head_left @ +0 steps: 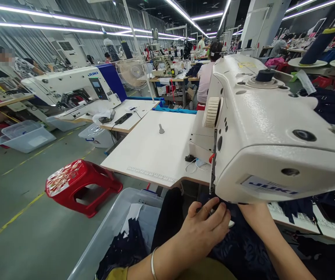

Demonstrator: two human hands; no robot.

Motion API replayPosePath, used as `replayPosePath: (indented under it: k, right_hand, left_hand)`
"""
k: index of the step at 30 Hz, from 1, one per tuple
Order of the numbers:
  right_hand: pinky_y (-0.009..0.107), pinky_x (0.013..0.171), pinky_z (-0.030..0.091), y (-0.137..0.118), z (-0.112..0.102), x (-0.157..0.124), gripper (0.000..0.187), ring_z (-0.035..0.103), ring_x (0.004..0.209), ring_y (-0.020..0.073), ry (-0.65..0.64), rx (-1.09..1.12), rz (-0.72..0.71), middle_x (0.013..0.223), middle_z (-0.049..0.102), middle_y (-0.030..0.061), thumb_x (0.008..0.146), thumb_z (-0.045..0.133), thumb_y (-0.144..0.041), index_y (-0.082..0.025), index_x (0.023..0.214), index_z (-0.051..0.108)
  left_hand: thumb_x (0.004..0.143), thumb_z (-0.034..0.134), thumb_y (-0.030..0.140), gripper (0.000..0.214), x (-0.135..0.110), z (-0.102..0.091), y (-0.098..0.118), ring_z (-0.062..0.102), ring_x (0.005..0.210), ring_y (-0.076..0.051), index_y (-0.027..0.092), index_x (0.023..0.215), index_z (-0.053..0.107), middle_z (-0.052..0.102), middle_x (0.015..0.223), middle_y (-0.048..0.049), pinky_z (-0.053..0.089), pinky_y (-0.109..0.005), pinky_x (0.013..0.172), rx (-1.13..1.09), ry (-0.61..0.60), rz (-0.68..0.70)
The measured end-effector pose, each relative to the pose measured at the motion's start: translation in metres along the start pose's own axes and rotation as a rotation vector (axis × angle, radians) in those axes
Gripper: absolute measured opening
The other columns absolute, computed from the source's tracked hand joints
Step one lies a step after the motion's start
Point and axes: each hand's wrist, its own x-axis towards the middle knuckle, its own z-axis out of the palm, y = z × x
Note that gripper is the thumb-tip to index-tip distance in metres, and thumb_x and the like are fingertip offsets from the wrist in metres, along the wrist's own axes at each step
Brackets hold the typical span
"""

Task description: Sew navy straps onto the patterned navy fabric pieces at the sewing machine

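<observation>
My left hand (205,229), with a silver bangle on the wrist, is under the front end of a white JUKI sewing machine (272,155). Its fingers are curled and closed on dark navy patterned fabric (246,247), close to the needle area. A small white piece (231,224) shows beside those fingertips; I cannot make out what it is. Of my right hand (253,214) only the back near the wrist shows. The machine head covers its fingers, and the same fabric hangs below it over my lap.
A white table (152,151) with a printed ruler extends left of the machine. Below it stands a clear plastic bin (97,241) holding navy pieces (126,249). A red stool (82,186) is on the floor. Another JUKI machine (77,87) and seated people are farther off.
</observation>
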Motion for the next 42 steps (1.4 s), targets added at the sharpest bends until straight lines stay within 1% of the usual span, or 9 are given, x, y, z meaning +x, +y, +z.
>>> replayPosePath:
  k: [3,6,11,17,22,30,37,40,42]
  right_hand:
    - [0.048,0.088,0.051,-0.002,0.005,0.006,0.023,0.067,0.095,0.0341,-0.004,0.0,-0.02,0.072,0.074,0.0073,0.081,0.052,-0.037,-0.026,0.074,0.071]
    - [0.048,0.083,0.054,-0.005,0.006,0.01,0.023,0.068,0.092,0.0338,-0.004,-0.005,-0.024,0.067,0.073,0.0079,0.081,0.053,-0.038,-0.026,0.072,0.07]
    - [0.048,0.079,0.055,-0.006,0.005,0.014,0.021,0.067,0.092,0.0341,-0.009,-0.005,-0.027,0.07,0.073,0.0094,0.079,0.054,-0.039,-0.026,0.072,0.069]
    - [0.049,0.079,0.056,-0.004,0.008,0.014,0.024,0.066,0.096,0.0344,0.002,-0.003,-0.027,0.078,0.074,0.0107,0.081,0.053,-0.041,-0.025,0.078,0.07]
    - [0.046,0.078,0.056,-0.002,0.009,0.013,0.023,0.066,0.095,0.0337,0.011,-0.006,-0.022,0.077,0.074,0.0095,0.081,0.052,-0.04,-0.025,0.08,0.07]
    - [0.052,0.082,0.053,0.003,0.008,0.008,0.027,0.066,0.089,0.0357,0.02,0.007,-0.016,0.065,0.07,0.01,0.081,0.052,-0.047,-0.026,0.074,0.069]
    - [0.057,0.083,0.051,0.007,0.01,0.008,0.026,0.065,0.089,0.0379,0.016,0.031,0.009,0.063,0.068,0.0115,0.078,0.055,-0.047,-0.027,0.065,0.065]
    - [0.057,0.083,0.051,0.009,0.013,0.009,0.028,0.065,0.09,0.0387,0.018,0.048,0.014,0.064,0.069,0.012,0.075,0.056,-0.051,-0.027,0.061,0.063]
    - [0.055,0.084,0.051,0.009,0.013,0.01,0.03,0.065,0.09,0.0386,0.026,0.059,0.016,0.064,0.07,0.0114,0.073,0.057,-0.053,-0.028,0.057,0.062]
  left_hand:
    - [0.095,0.056,0.035,0.032,0.003,-0.001,0.001,0.048,0.126,-0.022,0.021,0.122,0.062,0.061,0.128,-0.0036,0.029,-0.036,0.097,0.017,0.004,-0.02]
    - [0.095,0.055,0.034,0.029,0.005,-0.001,0.003,0.047,0.126,-0.023,0.021,0.118,0.064,0.062,0.124,-0.0035,0.027,-0.036,0.098,0.021,0.026,-0.045]
    - [0.095,0.052,0.034,0.031,0.009,-0.002,0.005,0.048,0.125,-0.023,0.02,0.12,0.064,0.061,0.125,-0.0032,0.027,-0.037,0.098,0.006,0.023,-0.065]
    - [0.095,0.052,0.033,0.032,0.01,-0.003,0.004,0.049,0.123,-0.023,0.018,0.12,0.064,0.061,0.126,-0.0037,0.028,-0.038,0.098,-0.008,0.024,-0.066]
    - [0.094,0.053,0.035,0.033,0.01,-0.004,0.004,0.047,0.126,-0.024,0.02,0.122,0.063,0.059,0.128,-0.0031,0.029,-0.037,0.099,-0.002,0.005,-0.067]
    - [0.092,0.056,0.036,0.035,0.009,-0.002,0.003,0.048,0.126,-0.025,0.02,0.122,0.063,0.059,0.127,-0.0035,0.028,-0.037,0.099,0.006,0.006,-0.059]
    - [0.097,0.048,0.035,0.033,0.008,-0.005,0.005,0.045,0.128,-0.022,0.021,0.123,0.062,0.059,0.13,-0.0027,0.027,-0.036,0.099,-0.005,-0.007,-0.082]
    - [0.095,0.052,0.037,0.034,0.005,0.0,0.006,0.047,0.126,-0.022,0.019,0.123,0.062,0.06,0.128,-0.0028,0.028,-0.037,0.097,0.012,0.022,-0.099]
    - [0.093,0.054,0.038,0.034,0.004,0.006,0.006,0.05,0.122,-0.022,0.019,0.12,0.063,0.063,0.124,-0.0019,0.03,-0.037,0.096,0.012,0.081,-0.109]
